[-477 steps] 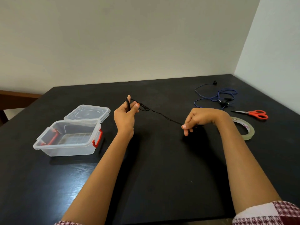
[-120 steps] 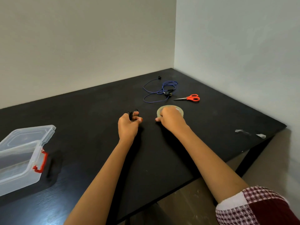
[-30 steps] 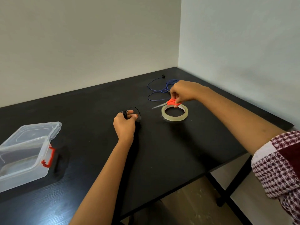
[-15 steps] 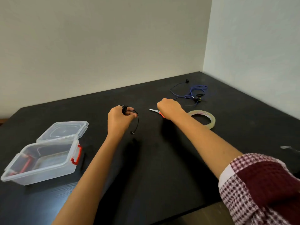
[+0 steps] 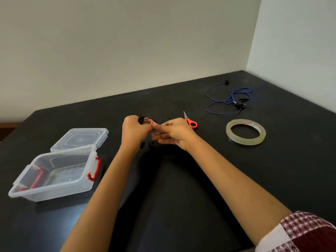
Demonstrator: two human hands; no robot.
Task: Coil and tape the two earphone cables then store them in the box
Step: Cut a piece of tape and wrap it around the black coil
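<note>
My left hand [image 5: 133, 130] grips the coiled black earphone cable [image 5: 143, 119], and its earbuds [image 5: 151, 143] dangle just under the fist. My right hand [image 5: 172, 133] has come up against it; thumb and forefinger pinch the black cable at the coil, while the other fingers stretch out to the left. The blue earphone cable [image 5: 233, 100] lies loose and uncoiled at the far right of the black table. A clear tape roll [image 5: 245, 141] lies flat to the right of my hands. The clear plastic box [image 5: 60, 180] with red latches stands open at the left, its lid [image 5: 80, 139] folded back.
Orange-handled scissors [image 5: 190, 123] lie on the table just behind my right hand, blades pointing away. A wall runs along the table's far edge and another along its right side.
My right hand has set the scissors down on the table and moved left to the coil in my left hand. The view has swung left, showing the whole box.
</note>
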